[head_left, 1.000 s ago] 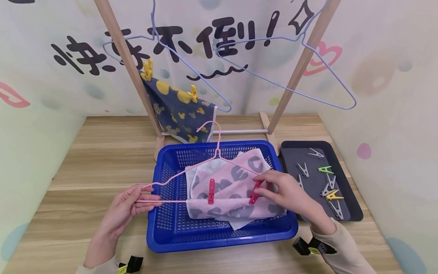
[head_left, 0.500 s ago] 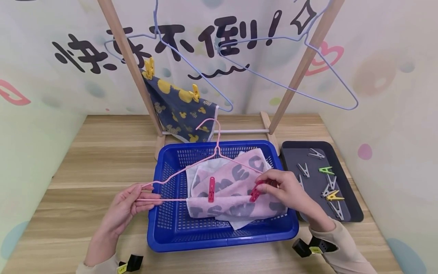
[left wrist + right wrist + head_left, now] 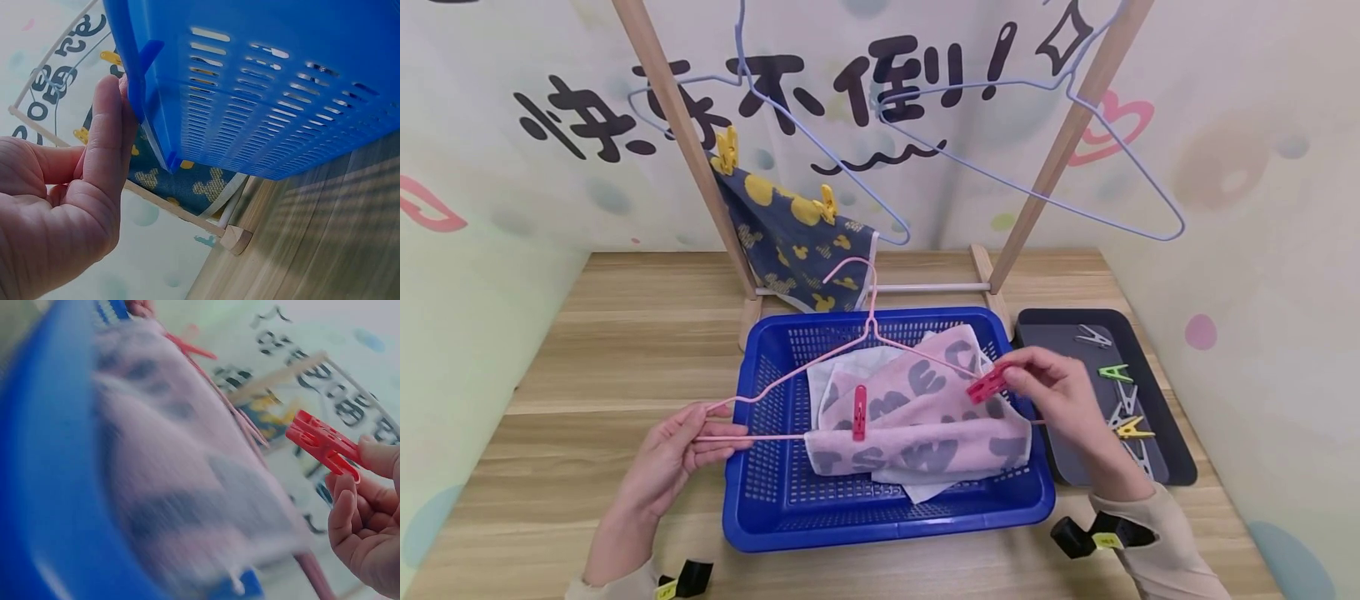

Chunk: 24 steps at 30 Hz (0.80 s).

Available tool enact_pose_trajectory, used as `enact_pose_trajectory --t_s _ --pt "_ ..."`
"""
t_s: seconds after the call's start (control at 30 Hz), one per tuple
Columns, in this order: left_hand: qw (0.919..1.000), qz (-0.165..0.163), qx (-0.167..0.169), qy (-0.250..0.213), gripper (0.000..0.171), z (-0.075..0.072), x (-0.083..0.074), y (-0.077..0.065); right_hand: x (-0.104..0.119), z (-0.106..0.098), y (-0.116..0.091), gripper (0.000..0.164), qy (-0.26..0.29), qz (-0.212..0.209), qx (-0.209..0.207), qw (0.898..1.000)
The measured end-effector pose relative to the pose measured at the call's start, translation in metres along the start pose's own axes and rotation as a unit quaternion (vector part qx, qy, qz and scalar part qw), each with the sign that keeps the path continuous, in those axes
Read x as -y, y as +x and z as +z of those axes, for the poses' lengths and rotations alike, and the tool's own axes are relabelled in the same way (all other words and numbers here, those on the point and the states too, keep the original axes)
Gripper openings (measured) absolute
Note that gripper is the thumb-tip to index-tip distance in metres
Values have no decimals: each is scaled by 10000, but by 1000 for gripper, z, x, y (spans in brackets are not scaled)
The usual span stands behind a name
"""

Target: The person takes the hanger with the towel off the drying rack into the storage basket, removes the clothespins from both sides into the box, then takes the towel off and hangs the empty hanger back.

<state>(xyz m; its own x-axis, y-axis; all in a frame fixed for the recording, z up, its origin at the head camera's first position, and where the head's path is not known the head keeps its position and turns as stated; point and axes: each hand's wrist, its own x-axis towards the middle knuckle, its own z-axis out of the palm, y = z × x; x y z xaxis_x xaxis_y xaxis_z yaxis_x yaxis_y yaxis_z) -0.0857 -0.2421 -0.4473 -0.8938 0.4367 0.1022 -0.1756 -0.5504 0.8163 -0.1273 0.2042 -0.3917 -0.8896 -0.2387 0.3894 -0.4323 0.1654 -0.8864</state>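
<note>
My left hand point(image 3: 681, 454) grips the left corner of a pink wire hanger point(image 3: 782, 385), beside the basket's left rim. A pink towel point(image 3: 917, 454) with grey letters is folded over the hanger's lower bar. One red clothespin point(image 3: 859, 413) stands clipped on the towel, left of its middle. Between thumb and fingers my right hand point(image 3: 1056, 392) pinches a second red clothespin point(image 3: 324, 442), held off the bar near the towel's right part. Under the hanger is a blue plastic basket point(image 3: 887, 533) with white cloth point(image 3: 925, 492) in it.
A dark tray point(image 3: 1172, 454) with several loose clothespins stands right of the basket. Behind rises a wooden rack point(image 3: 730, 250) with blue hangers point(image 3: 1037, 197). A navy towel point(image 3: 797, 242) hangs there by yellow clothespins point(image 3: 827, 205).
My right hand has drawn the second red clothespin off the towel's fold, moving it up and right. The hanger has shifted slightly left; my left hand keeps its hold.
</note>
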Motion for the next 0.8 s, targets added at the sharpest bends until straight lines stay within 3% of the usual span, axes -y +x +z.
enact_pose_trajectory --t_s 0.1,0.27,0.33,0.4,0.5,0.6,0.73,0.8 --pt "10000 11 15 10 42 0 0 0 -4 -17 2 12 -61 335 -598 9976" --pt "10000 33 31 21 43 0 -1 0 -21 -52 0 13 -26 1046 -1430 9842" --pt "10000 46 48 5 43 0 -1 0 -28 -64 -3 6 -213 1365 -1534 9785" --pt "10000 52 54 -5 44 0 -1 -1 -32 -75 -6 12 -936 1744 -1353 9708" --pt "10000 56 72 -20 44 0 -1 -1 -39 -85 -12 27 -2472 2163 -793 9412" --pt "9999 55 90 -34 44 0 -1 -1 -45 -90 -18 34 -3698 2504 -85 8947" --pt "9999 57 98 -52 44 0 -1 0 -54 -91 -25 39 -4196 3002 626 8543" --pt "9999 57 105 -70 44 0 -1 0 -59 -92 -28 40 -4271 3103 806 8455"
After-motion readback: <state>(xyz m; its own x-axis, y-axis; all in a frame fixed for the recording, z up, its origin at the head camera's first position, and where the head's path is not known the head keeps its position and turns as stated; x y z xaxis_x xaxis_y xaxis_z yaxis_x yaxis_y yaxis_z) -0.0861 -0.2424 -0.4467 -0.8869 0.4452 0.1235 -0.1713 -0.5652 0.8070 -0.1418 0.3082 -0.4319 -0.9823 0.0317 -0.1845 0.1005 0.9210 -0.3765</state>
